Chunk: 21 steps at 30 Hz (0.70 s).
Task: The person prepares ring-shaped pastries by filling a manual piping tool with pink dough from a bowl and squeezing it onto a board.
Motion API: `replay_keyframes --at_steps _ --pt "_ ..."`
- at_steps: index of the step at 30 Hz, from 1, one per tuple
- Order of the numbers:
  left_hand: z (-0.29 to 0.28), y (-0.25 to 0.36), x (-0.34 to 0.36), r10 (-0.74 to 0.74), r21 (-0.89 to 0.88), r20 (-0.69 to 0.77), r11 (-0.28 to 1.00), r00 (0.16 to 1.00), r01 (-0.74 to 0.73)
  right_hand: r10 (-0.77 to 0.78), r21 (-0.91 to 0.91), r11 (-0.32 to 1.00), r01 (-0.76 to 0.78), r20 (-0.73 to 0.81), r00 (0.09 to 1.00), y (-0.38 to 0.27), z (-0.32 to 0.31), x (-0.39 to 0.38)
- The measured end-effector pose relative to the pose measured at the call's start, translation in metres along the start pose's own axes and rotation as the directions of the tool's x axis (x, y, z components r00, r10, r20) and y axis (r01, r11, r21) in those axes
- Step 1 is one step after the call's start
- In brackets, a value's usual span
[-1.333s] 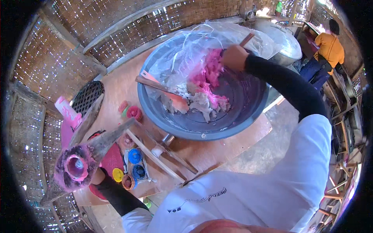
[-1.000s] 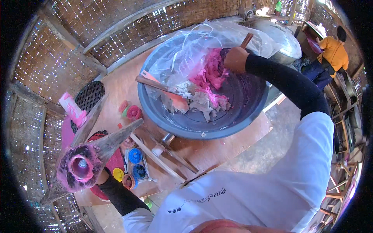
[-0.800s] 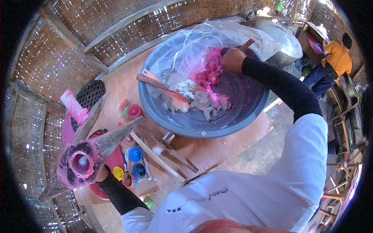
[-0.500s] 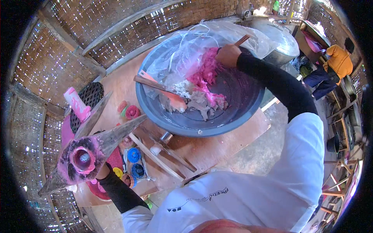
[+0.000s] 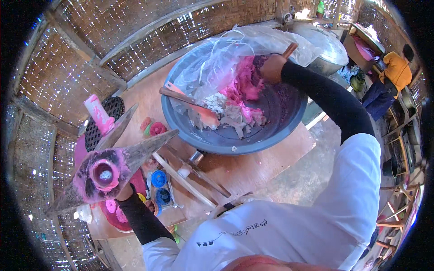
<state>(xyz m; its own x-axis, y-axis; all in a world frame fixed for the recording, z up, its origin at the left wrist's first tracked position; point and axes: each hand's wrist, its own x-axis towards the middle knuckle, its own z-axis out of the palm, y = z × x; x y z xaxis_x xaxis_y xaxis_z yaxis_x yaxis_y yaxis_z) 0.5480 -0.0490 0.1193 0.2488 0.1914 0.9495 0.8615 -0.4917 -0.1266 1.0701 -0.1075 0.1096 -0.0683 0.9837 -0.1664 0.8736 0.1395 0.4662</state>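
My left hand [image 5: 125,193] is closed under a wooden press [image 5: 144,151], its fingers mostly hidden. The press is pink-stained, with a round hole [image 5: 105,175] holding a pale lump, and a second wooden piece bears a pink-smeared white plunger [image 5: 99,115]. Inside the large grey-blue basin [image 5: 235,150], my right hand [image 5: 272,68] grips a tool by its wooden handle [image 5: 290,50]; its working end lies at the bright pink dough [image 5: 244,81]. Greyish dough [image 5: 235,122] and white crumbs sit beside the pink mass. An orange spatula [image 5: 205,116] and a wooden stick [image 5: 181,97] rest across the basin's left side.
Clear plastic sheeting [image 5: 226,49] drapes over the basin's far side. Blue coils [image 5: 158,179] and other coloured coils lie on the wooden table [image 5: 271,156], near wooden sticks [image 5: 185,180]. A large metal pot [image 5: 325,45] stands behind. Another person [image 5: 397,72] is at far right.
My left hand and the press have risen slightly in view and shifted right. My right hand has moved a little right with the tool. The other person has bent lower.
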Motion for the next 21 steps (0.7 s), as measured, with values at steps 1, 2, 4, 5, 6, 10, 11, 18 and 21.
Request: replay_keyframes --at_steps 1,2,4,5,6,10,11,18,21 --pt "0.001 0.002 0.002 -0.012 -0.047 0.011 0.999 1.000 0.012 0.002 -0.005 1.000 -0.002 -0.009 1.000 0.002 -0.010 -0.009" --pt "0.000 0.003 0.005 -0.035 -0.117 0.037 0.992 0.999 0.039 0.051 0.062 0.997 -0.051 0.011 0.999 0.002 -0.025 -0.021" --pt "0.000 0.009 0.011 -0.075 -0.279 0.107 0.955 0.991 0.102 0.117 0.253 0.960 -0.117 0.012 0.993 0.002 -0.057 -0.047" --pt "0.000 0.014 0.014 -0.098 -0.360 0.145 0.922 0.985 0.145 0.132 0.373 0.920 -0.118 -0.012 0.991 -0.001 -0.072 -0.060" --pt "0.003 0.019 0.018 -0.117 -0.446 0.178 0.875 0.977 0.186 0.075 0.468 0.883 0.040 -0.225 0.971 -0.002 -0.079 -0.076" --pt "0.010 0.040 0.042 -0.259 -0.740 0.273 0.559 0.926 0.374 0.083 0.676 0.713 0.185 -0.343 0.935 -0.058 -0.160 -0.109" --pt "0.011 0.045 0.051 -0.179 -0.700 0.183 0.667 0.967 0.256 0.095 0.716 0.666 0.210 -0.361 0.928 -0.071 -0.173 -0.114" --pt "-0.005 0.028 0.061 0.137 -0.542 0.092 0.838 0.986 -0.066 0.109 0.411 0.888 0.207 -0.624 0.773 -0.153 -0.239 -0.111" --pt "-0.007 0.016 0.060 0.160 -0.514 0.036 0.850 0.986 -0.119 0.125 0.319 0.939 0.127 -0.662 0.739 -0.193 -0.252 -0.087"
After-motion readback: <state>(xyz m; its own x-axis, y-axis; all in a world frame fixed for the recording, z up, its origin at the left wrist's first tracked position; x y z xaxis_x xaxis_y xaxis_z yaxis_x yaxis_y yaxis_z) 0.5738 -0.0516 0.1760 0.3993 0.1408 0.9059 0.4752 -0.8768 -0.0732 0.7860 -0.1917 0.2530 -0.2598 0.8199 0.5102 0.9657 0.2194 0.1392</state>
